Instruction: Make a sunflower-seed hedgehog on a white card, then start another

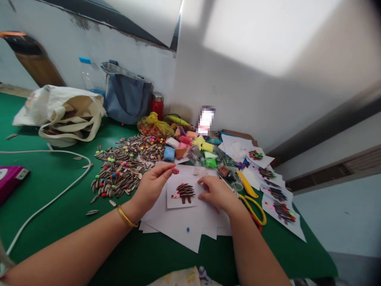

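A small white card (182, 195) bears a hedgehog made of sunflower seeds and brown and pink clay. My left hand (152, 183) hovers over the card's left side, its fingers pinched on a small pink clay ball (175, 171). Fingers bent, my right hand (217, 192) presses on the card's right edge. The card lies on a stack of white paper sheets (181, 224). A gold bangle (126, 216) circles my left wrist.
On the green table (53, 186) a heap of sunflower seeds (125, 169) with clay beads lies left of the card. Coloured clay blocks (187, 147) sit behind; finished hedgehog cards (278, 198), yellow scissors (256, 206) and a yellow knife (247, 184) lie right. Bags (62, 113), bottles and a white cable (50, 198) are at the left.
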Demonstrator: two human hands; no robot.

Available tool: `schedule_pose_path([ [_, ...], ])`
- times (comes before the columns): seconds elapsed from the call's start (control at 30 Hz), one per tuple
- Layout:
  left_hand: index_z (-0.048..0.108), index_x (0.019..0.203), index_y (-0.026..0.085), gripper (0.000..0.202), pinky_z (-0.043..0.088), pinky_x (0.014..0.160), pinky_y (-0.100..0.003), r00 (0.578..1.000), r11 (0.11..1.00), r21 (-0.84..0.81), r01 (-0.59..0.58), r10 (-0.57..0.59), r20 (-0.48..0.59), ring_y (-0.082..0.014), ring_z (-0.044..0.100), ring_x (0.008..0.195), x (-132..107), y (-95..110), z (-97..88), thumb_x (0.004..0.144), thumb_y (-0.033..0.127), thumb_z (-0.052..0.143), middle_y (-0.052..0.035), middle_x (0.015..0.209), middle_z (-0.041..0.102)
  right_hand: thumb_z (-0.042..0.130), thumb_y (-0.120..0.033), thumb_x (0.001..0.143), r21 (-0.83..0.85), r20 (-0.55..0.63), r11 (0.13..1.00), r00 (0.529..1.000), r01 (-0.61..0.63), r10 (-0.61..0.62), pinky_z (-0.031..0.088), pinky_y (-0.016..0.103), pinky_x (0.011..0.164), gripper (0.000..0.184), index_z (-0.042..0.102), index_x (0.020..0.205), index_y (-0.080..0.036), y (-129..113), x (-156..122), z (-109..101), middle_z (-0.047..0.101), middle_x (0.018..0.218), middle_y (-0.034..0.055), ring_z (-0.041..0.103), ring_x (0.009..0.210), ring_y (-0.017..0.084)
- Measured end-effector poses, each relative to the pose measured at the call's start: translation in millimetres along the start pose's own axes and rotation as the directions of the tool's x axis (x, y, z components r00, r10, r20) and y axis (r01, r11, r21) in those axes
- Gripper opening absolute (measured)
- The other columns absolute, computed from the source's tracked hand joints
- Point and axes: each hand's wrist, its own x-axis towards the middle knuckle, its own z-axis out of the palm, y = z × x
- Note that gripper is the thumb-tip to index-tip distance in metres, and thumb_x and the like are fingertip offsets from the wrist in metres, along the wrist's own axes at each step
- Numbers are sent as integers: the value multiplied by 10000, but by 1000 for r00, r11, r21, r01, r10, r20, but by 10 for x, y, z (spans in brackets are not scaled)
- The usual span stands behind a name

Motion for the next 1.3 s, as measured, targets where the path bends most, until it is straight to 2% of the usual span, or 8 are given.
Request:
schedule_pose_path([
  [0.2, 769, 934, 191, 311, 581, 784, -338, 997, 1000, -9, 24, -23, 71, -203, 696, 838, -55, 23, 12, 804, 469, 718, -67, 921, 777, 834, -329, 697, 33, -8, 999, 999, -33, 34, 332, 255, 592, 414, 658, 1060, -234, -64, 18, 88, 683, 823, 7, 602, 706, 168],
  [0.37, 720, 998, 178, 341, 591, 836, -360, 995, 997, -69, 31, -24, 98, -223, 728, 894, -76, -4, 64, 741, 394, 783, -68, 941, 781, 789, -287, 735, 96, 42, 991, 995, -94, 90, 289, 245, 535, 311, 629, 998, -241, -121, 24, 155, 689, 768, -21, 591, 630, 142],
  [0.53, 725, 956, 175, 266, 587, 816, -349, 994, 1000, 18, -23, 21, 105, -225, 728, 881, -91, -9, 70, 773, 367, 753, -72, 929, 777, 738, -222, 751, 154, 90, 984, 993, -88, 74, 306, 240, 522, 308, 622, 1035, -254, -160, -18, 110, 681, 766, -31, 586, 611, 136],
  [0.7, 755, 867, 182, 211, 561, 706, -277, 994, 990, 133, -46, 33, 104, -182, 697, 775, -90, 44, 26, 822, 380, 699, -43, 826, 764, 778, -238, 705, 41, 59, 999, 998, -24, 22, 419, 274, 680, 494, 633, 1177, -266, -79, -80, -80, 684, 963, 33, 624, 852, 208],
  [0.8, 760, 845, 175, 267, 543, 637, -255, 996, 992, 122, -28, 17, 91, -160, 661, 693, -88, 63, 7, 851, 423, 660, -33, 744, 736, 860, -348, 621, -54, 132, 998, 991, -15, 22, 429, 336, 850, 772, 570, 1333, -279, -50, -98, -163, 652, 1137, 73, 590, 1041, 277],
  [0.9, 766, 858, 176, 294, 544, 638, -257, 997, 996, 91, -19, 12, 80, -162, 659, 697, -87, 72, 8, 853, 449, 657, -37, 755, 739, 863, -433, 617, -109, 218, 994, 976, 1, 23, 409, 364, 902, 940, 462, 1454, -287, -96, -99, -179, 641, 1173, 84, 572, 1083, 296],
  [1.17, 733, 960, 190, 235, 570, 808, -325, 993, 995, 85, -56, 47, 104, -215, 713, 876, -81, -18, 58, 802, 364, 734, -61, 939, 771, 839, -452, 678, -102, 227, 994, 974, 33, -9, 409, 380, 912, 866, 499, 1437, -211, -193, -87, -165, 682, 1085, 100, 578, 1066, 306],
  [1.3, 747, 928, 221, 158, 546, 765, -290, 972, 944, 250, -214, 180, 154, -186, 692, 826, -120, -36, 66, 805, 320, 743, -33, 899, 753, 759, -524, 773, 108, 20, 985, 990, 136, -139, 425, 385, 919, 675, 572, 1352, -231, -239, -119, -133, 684, 1082, 86, 594, 1051, 278],
])
